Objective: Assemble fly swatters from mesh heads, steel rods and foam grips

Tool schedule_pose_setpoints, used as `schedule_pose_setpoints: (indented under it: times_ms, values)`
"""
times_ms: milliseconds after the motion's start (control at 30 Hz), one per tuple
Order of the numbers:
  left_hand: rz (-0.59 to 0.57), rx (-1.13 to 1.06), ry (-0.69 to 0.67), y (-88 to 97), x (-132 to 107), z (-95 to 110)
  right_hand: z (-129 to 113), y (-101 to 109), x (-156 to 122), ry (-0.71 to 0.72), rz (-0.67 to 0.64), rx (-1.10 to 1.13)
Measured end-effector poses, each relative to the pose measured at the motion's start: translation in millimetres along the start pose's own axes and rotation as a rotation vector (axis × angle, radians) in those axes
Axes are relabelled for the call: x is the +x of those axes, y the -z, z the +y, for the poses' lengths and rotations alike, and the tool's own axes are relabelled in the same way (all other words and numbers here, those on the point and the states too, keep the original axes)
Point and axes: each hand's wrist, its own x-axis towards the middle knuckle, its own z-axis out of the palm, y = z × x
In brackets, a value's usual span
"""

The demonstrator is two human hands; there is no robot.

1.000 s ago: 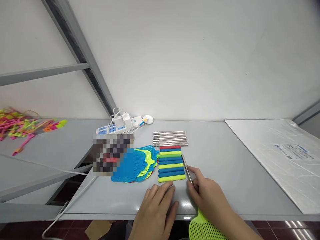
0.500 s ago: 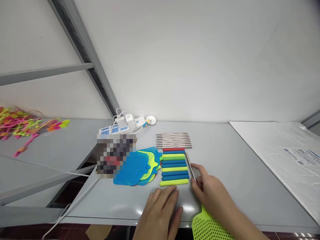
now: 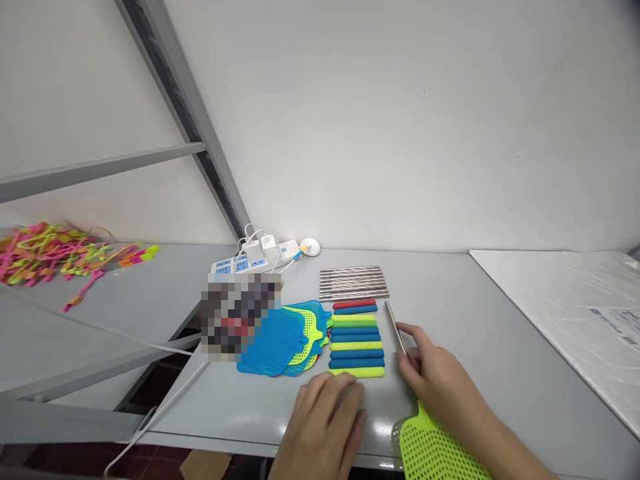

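My right hand [image 3: 437,377] is closed around a thin metal rod [image 3: 394,325] whose far end points away from me; a yellow-green mesh swatter head [image 3: 435,453] hangs below my wrist at the table's front edge. My left hand [image 3: 327,420] lies flat, fingers together, its tips touching the nearest yellow-green grip in a row of coloured foam handle grips [image 3: 356,337]. Behind that row lies a set of bare metal rods [image 3: 354,283]. A pile of blue and yellow-green mesh swatter heads [image 3: 283,337] is just left of the grips.
A white power strip with chargers [image 3: 253,257] sits by the wall. A blurred-out patch [image 3: 240,317] covers something left of the pile. A white plastic-wrapped sheet [image 3: 575,307] lies at right. Pink and green plastic pieces [image 3: 65,257] are heaped on the left table. A diagonal steel brace [image 3: 190,127] rises behind.
My right hand has drawn the rod a little to the right, away from the row of grips. The left hand stays in place at the nearest grip. The view has shifted slightly.
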Motion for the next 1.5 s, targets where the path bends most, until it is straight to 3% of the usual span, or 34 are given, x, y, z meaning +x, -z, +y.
schedule_pose_setpoints:
  times_ms: [100,200,367,567,800,1000,1233,1367,1433,1500]
  values:
    - [0.013,0.224,0.021,-4.2,16,-1,0,7,9,0.028,-0.042,-0.027]
    - [-0.075,0.31,0.065,-15.5,33,2,-3,10,18,0.052,-0.084,-0.065]
    - [-0.198,0.304,0.021,-33.2,51,3,-7,3,20,0.104,-0.117,-0.1]
    - [-0.291,0.238,0.064,-35.9,60,-2,-2,-5,13,0.146,-0.125,-0.113]
    - [-0.383,0.099,0.175,-34.4,64,-5,11,6,9,0.138,-0.151,-0.086]
    - [-0.397,0.13,0.148,-32.1,68,-7,21,19,8,0.119,-0.137,-0.087]
    - [-0.29,0.242,0.012,-41.5,64,-10,18,40,1,0.105,-0.12,-0.012]
    - [-0.165,0.211,-0.065,-27.0,65,-5,13,63,-12,0.109,-0.17,0.011]
    - [-0.033,0.118,-0.131,-10.5,67,2,11,74,-20,0.162,-0.145,-0.023]
    - [0.187,0.027,-0.176,6.5,68,12,7,82,-27,0.251,-0.096,-0.086]
